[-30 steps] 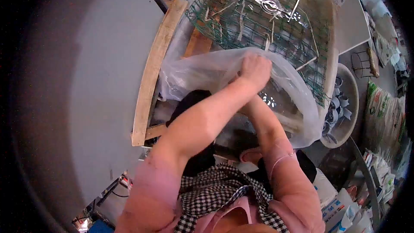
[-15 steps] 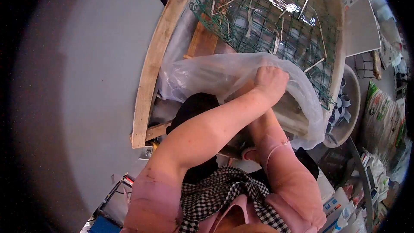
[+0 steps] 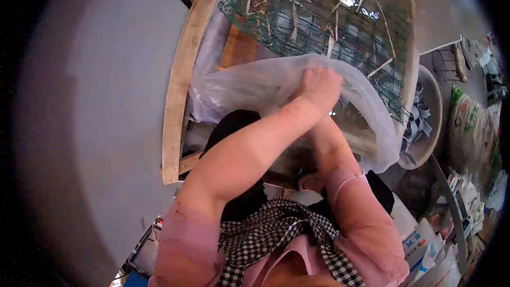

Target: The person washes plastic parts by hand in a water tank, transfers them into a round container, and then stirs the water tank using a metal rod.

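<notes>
My left hand [image 3: 321, 86] is closed in a fist at the gathered upper edge of a translucent plastic sheet [image 3: 255, 85]. The sheet arcs from the wooden plank on the left round to the right side of the tub. My right forearm [image 3: 332, 143] reaches up beneath my left wrist. My right hand is hidden behind the left arm and the plastic, so its fingers do not show. Just beyond my hands lies a green wire mesh [image 3: 313, 26] with several pale dry strips on it, over a shiny wet surface in a large pale tub [image 3: 410, 48].
A curved wooden plank [image 3: 183, 90] runs along the left, beside a grey floor [image 3: 117, 101]. At right stand a round basin [image 3: 436, 111] holding grey pieces and a pale board [image 3: 435, 21]. Printed sacks [image 3: 473, 133] lie farther right. An orange-brown board [image 3: 239, 48] sits under the mesh edge.
The whole view has shifted slightly, so things appear a little farther left and higher. My left fist stays at the plastic's edge, with little visible movement against the sheet.
</notes>
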A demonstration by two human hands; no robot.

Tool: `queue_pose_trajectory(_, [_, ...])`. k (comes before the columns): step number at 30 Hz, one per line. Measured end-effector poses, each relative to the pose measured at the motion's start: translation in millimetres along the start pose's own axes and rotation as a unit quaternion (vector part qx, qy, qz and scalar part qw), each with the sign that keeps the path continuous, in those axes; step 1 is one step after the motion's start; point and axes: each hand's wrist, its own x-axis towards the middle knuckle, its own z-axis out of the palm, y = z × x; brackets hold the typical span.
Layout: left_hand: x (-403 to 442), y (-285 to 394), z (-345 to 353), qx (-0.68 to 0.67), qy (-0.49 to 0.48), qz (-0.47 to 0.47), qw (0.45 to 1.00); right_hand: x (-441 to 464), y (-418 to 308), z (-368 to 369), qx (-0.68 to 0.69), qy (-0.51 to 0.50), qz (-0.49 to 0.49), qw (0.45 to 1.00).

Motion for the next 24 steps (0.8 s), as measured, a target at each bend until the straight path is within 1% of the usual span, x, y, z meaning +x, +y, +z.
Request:
queue_pose_trajectory(1, [2.0,-1.4,-1.9,0.007,0.009,0.005,1.000,1.2,-1.5,-1.2,-0.004,0.000,-0.002,1.000])
queue_pose_trajectory(2, [3.7,-0.9,-3.7,0.020,-0.021,-0.003,1.000,1.9,-3.0,-2.8,-0.011,0.002,-0.004,1.000])
queue_pose_trajectory(3, [5.4,-2.7,-2.6,0.018,-0.021,0.003,1.000,4.3,-4.5,-4.7,-0.019,0.002,-0.007,1.000])
queue_pose_trajectory(5, [6.9,-7.2,1.7,0.044,0.049,0.016,0.998,5.6,-9.4,-10.9,-0.041,0.003,-0.014,0.999])
queue_pose_trajectory(8, [9.2,-10.2,1.0,0.036,0.064,0.014,0.997,5.7,-14.4,-21.6,-0.082,0.009,-0.026,0.996])
queue_pose_trajectory(9, [9.7,-10.9,1.4,0.044,0.076,0.005,0.996,4.5,-17.3,-26.3,-0.104,0.011,-0.029,0.994])
queue_pose_trajectory(11, [13.3,-15.6,6.1,0.040,0.071,0.017,0.996,-1.8,-23.5,-34.6,-0.159,0.018,-0.035,0.986])
queue_pose_trajectory(13, [16.9,-21.4,6.8,0.044,0.082,0.014,0.996,-14.5,-34.2,-46.2,-0.259,0.040,-0.026,0.965])
queue_pose_trajectory(14, [18.8,-23.4,6.2,0.032,0.067,-0.001,0.997,-24.6,-40.0,-52.7,-0.305,0.054,-0.014,0.951])
queue_pose_trajectory(15, [20.7,-26.9,8.4,0.031,0.063,0.004,0.998,-41.7,-56.1,-59.5,-0.355,0.056,0.039,0.932])
queue_pose_trajectory(16, [22.4,-30.4,11.0,0.035,0.069,0.006,0.997,-48.4,-54.5,-65.5,-0.369,0.075,0.016,0.926])
queue_pose_trajectory(17, [23.7,-33.1,14.3,0.040,0.074,0.009,0.996,-53.6,-53.3,-70.5,-0.366,0.079,0.021,0.927])
queue_pose_trajectory(18, [23.6,-33.3,12.9,0.040,0.071,0.016,0.997,-57.9,-53.6,-76.2,-0.406,0.053,0.008,0.912])
queue_pose_trajectory(20, [24.2,-34.7,11.1,0.048,0.080,-0.007,0.996,-58.1,-43.8,-87.1,-0.485,-0.013,-0.012,0.874])
queue_pose_trajectory(21, [22.2,-32.3,10.2,0.048,0.077,-0.002,0.996,-66.8,-44.3,-95.1,-0.483,-0.011,-0.008,0.876])
queue_pose_trajectory(23, [23.1,-33.0,7.2,0.041,0.061,-0.003,0.997,-81.3,-62.6,-110.5,-0.540,-0.134,-0.053,0.829])
queue_pose_trajectory(24, [23.3,-33.7,8.0,0.039,0.059,-0.004,0.997,-87.8,-70.3,-118.1,-0.538,-0.134,-0.052,0.831])
